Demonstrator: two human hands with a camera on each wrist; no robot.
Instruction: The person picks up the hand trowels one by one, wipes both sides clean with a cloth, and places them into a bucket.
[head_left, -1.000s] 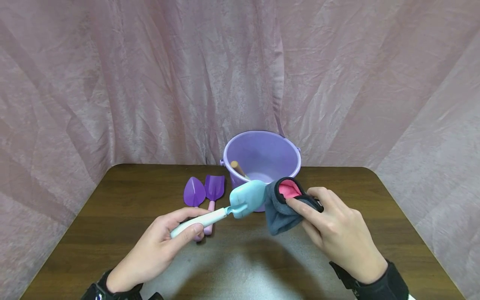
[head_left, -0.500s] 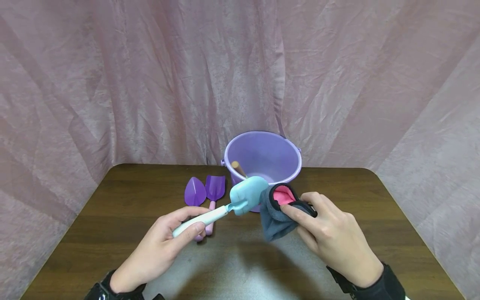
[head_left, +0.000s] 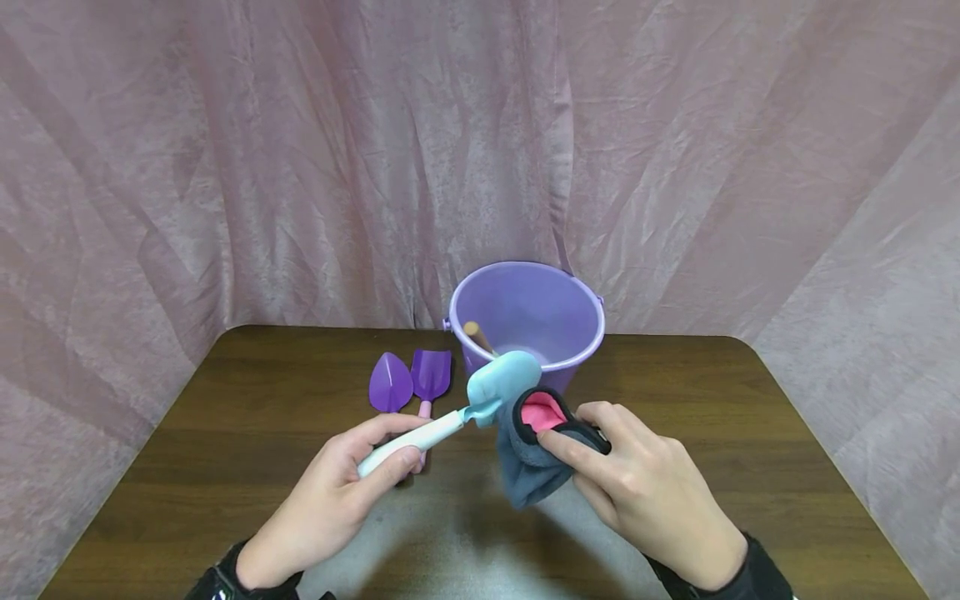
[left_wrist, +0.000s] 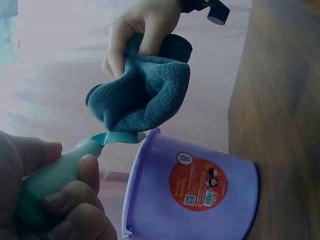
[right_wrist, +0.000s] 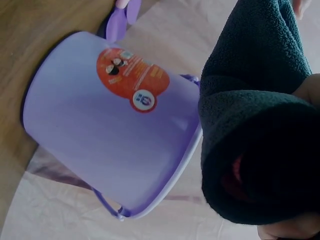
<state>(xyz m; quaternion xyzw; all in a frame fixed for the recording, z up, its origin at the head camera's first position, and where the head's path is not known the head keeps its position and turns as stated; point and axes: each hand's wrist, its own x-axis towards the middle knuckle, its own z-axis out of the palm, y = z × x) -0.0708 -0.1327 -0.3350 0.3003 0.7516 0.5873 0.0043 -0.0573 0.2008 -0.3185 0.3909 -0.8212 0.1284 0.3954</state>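
My left hand point(head_left: 322, 508) grips the pale mint handle of a toy shovel point(head_left: 504, 377), its light blue blade tilted up in front of the bucket. In my right hand point(head_left: 652, 492) is a folded blue-grey cleaning cloth point(head_left: 528, 477) with black edging and a pink inner side. The cloth overlaps the lower right of the blade in the head view. Seen from the left wrist, the fuzzy cloth point(left_wrist: 145, 95) lies right at the blade, which is partly hidden. Fingers and thumb of my right hand pinch the cloth by its edged side.
A lilac bucket point(head_left: 602, 329) with an orange label stands behind the shovel, a wooden stick point(head_left: 476, 335) leaning inside. Two purple toy shovels, one pointed point(head_left: 390, 383) and one square point(head_left: 431, 373), lie left of it on the brown table point(head_left: 285, 383). Pink curtain point(head_left: 337, 167) hangs behind.
My right hand has moved the cloth left and downward along the blade toward the handle. My left hand, still holding the shovel, has shifted slightly to the right.
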